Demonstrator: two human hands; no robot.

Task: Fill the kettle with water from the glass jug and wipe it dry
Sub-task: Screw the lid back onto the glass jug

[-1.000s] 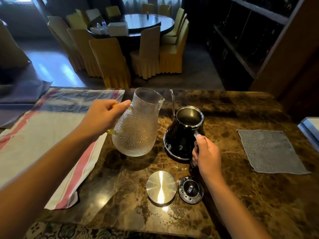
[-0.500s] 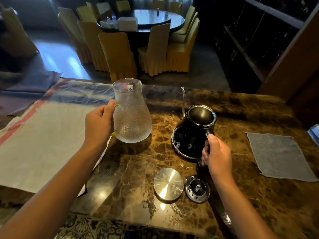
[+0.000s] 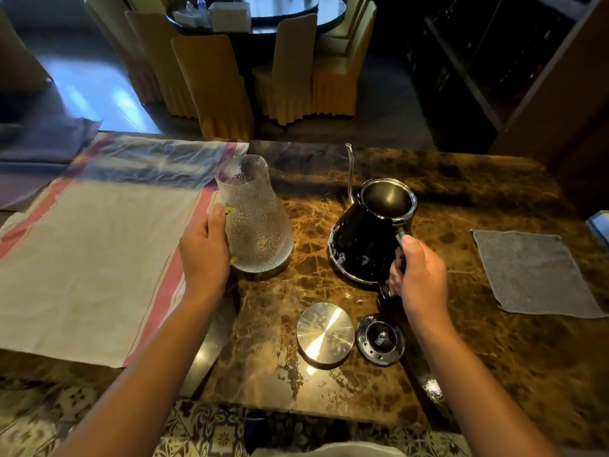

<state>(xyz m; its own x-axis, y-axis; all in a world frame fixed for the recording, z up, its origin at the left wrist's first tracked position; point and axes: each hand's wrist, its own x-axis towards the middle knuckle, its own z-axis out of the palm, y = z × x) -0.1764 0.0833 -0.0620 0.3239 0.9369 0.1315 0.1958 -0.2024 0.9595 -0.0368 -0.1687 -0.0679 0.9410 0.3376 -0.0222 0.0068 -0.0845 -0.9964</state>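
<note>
two hands busy | left hand (image 3: 204, 255) grips upright jug (image 3: 255, 216) | right hand (image 3: 418, 275) grips kettle (image 3: 369, 239) handle, spout pointing away

glossy black kettle (image 3: 362, 245), clear pebbled glass jug (image 3: 257, 222), brown marbled bench (image 3: 461, 357), grey cloth (image 3: 534, 272), beige red-striped towel (image 3: 92, 265), silver lid (image 3: 325, 334).

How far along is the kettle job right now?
Pouring looks finished: the glass jug stands upright on the table, gripped by the left hand. The right hand holds the kettle by its handle, droplets on its side. Left: wiping with the grey cloth; kettle lid off.
</note>
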